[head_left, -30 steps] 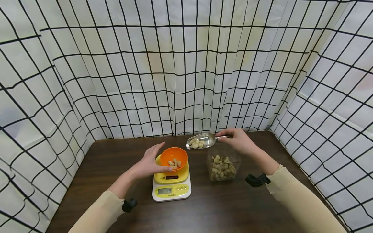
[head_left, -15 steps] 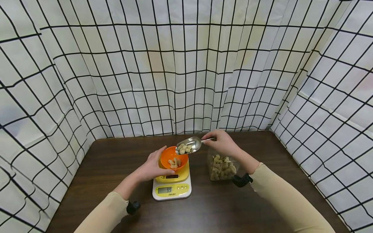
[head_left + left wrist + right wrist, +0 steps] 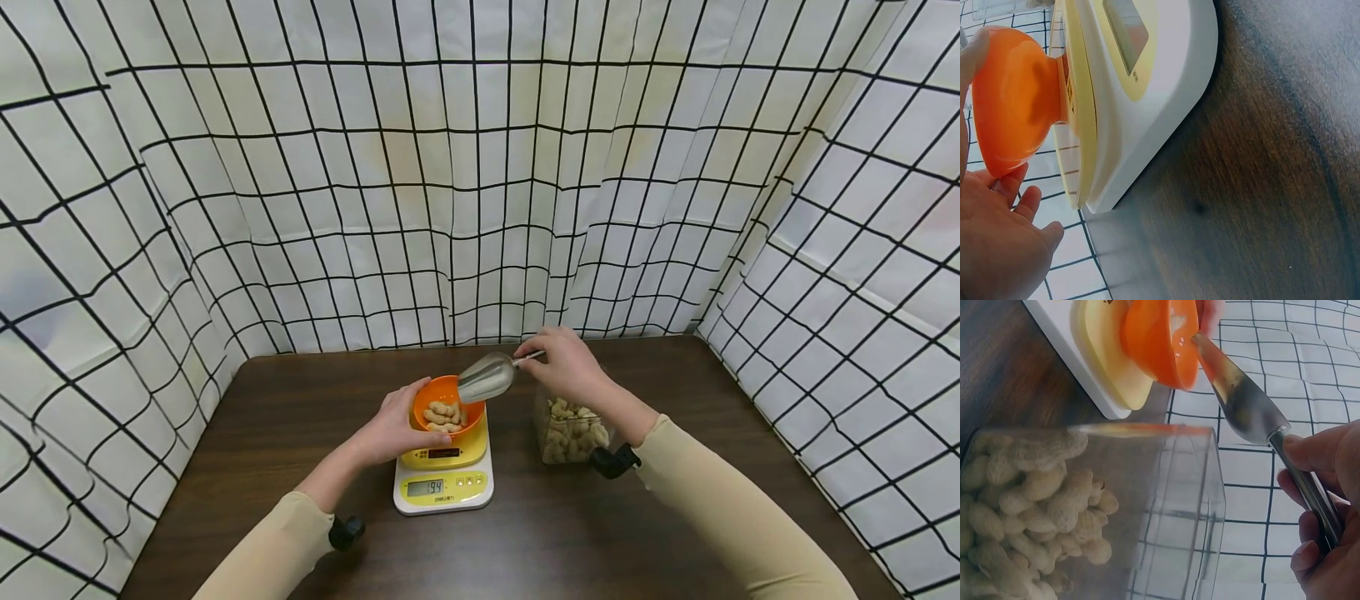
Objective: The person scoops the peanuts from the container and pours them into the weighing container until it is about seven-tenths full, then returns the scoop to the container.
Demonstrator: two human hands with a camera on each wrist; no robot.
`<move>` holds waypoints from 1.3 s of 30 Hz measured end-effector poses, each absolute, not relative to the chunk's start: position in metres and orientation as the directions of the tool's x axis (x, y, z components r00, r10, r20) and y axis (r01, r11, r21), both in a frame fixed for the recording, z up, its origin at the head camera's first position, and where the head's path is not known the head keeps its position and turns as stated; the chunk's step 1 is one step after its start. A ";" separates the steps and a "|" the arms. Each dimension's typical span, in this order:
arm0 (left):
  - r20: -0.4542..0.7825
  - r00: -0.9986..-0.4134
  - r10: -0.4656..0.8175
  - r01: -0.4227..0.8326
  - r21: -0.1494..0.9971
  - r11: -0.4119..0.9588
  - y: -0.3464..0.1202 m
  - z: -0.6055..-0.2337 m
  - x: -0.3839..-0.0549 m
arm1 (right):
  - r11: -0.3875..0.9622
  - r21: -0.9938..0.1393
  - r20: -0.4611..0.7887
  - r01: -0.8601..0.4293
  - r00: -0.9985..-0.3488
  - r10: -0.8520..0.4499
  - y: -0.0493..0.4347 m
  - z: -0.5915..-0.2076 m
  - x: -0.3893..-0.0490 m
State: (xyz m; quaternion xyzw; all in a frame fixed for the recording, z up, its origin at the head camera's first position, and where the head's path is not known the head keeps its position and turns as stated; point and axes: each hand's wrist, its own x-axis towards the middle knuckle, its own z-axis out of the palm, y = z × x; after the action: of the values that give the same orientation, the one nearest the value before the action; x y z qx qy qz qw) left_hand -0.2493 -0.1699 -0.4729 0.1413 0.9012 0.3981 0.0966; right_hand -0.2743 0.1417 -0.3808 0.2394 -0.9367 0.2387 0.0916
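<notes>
An orange bowl (image 3: 435, 390) with peanuts (image 3: 442, 414) in it stands on a yellow-and-white kitchen scale (image 3: 453, 498). My left hand (image 3: 393, 425) holds the bowl from the left, thumb at the near side and fingers at the far side. In the left wrist view, the fingertips (image 3: 1013, 181) meet the bowl's outer wall. My right hand (image 3: 566, 364) grips the handle of a metal scoop (image 3: 486, 379). The scoop is turned over, its tip at the bowl's right rim and its back facing up. The scale's display (image 3: 425, 488) reads about 19.4.
A clear plastic box (image 3: 1207, 487) partly filled with peanuts (image 3: 1035, 512) stands right of the scale, below my right forearm. The dark wooden table (image 3: 315, 392) ends at a white curtain with a black grid (image 3: 480, 208), which surrounds it at the back and sides.
My right hand has moved left, bringing the scoop to the bowl and tipping it. Its peanuts have dropped into the bowl. The reading rose from 9.9. My left hand has closed in on the bowl.
</notes>
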 end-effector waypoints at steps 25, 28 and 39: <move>0.070 -0.899 0.433 0.332 0.752 0.569 -0.128 -0.422 -0.233 | 0.810 -0.382 0.343 -0.445 -0.882 -0.323 0.265 -0.342 -0.254; 0.068 -0.880 0.470 0.350 0.762 0.545 -0.114 -0.419 -0.230 | 0.839 -0.352 0.307 -0.415 -0.898 -0.315 0.274 -0.341 -0.252; 0.033 -0.833 0.552 0.340 0.817 0.465 -0.048 -0.426 -0.231 | 0.875 -0.102 0.319 -0.474 -0.848 -0.422 0.270 -0.353 -0.255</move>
State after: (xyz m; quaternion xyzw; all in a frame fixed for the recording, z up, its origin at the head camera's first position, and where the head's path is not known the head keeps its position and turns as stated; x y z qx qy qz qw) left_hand -0.2311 -0.0484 -0.4258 0.2632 0.8476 0.4451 0.1190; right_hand -0.2549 0.2702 -0.3530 0.2340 -0.9572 0.0889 0.1450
